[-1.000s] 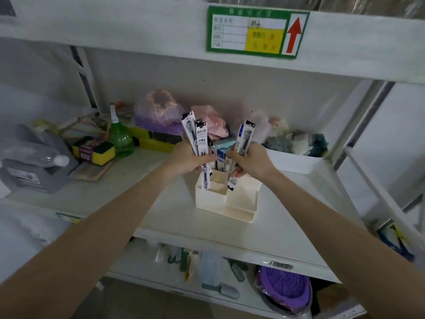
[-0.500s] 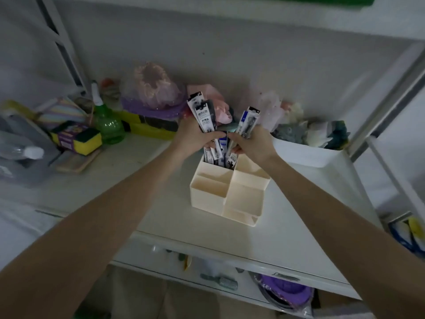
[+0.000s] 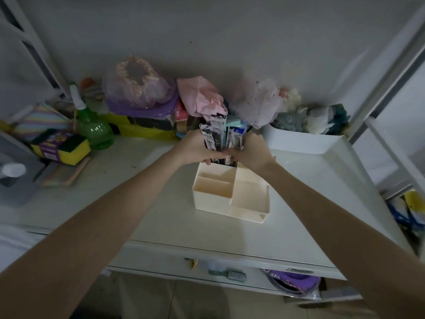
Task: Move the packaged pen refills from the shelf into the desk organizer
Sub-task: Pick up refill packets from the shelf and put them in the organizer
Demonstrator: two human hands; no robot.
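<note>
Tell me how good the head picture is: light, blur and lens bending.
Head view: dim and grey, no glare. The shelf edges and side posts bow outward, a wide-angle effect. The refill packs are smeared, their print unreadable. The left hand and right hand are soft-edged, while the desk organizer reads fairly clear. The left-hand clutter is blurred.

The packaged pen refills [image 3: 215,137] are narrow black-and-white and blue-and-white sleeves, bunched upright just above the frame's centre, their lower ends sunk into the rear compartment of the desk organizer [image 3: 230,192]. That organizer is a cream plastic box with several open compartments, standing on the white shelf [image 3: 161,203] at centre frame, its front sections bare.
</note>
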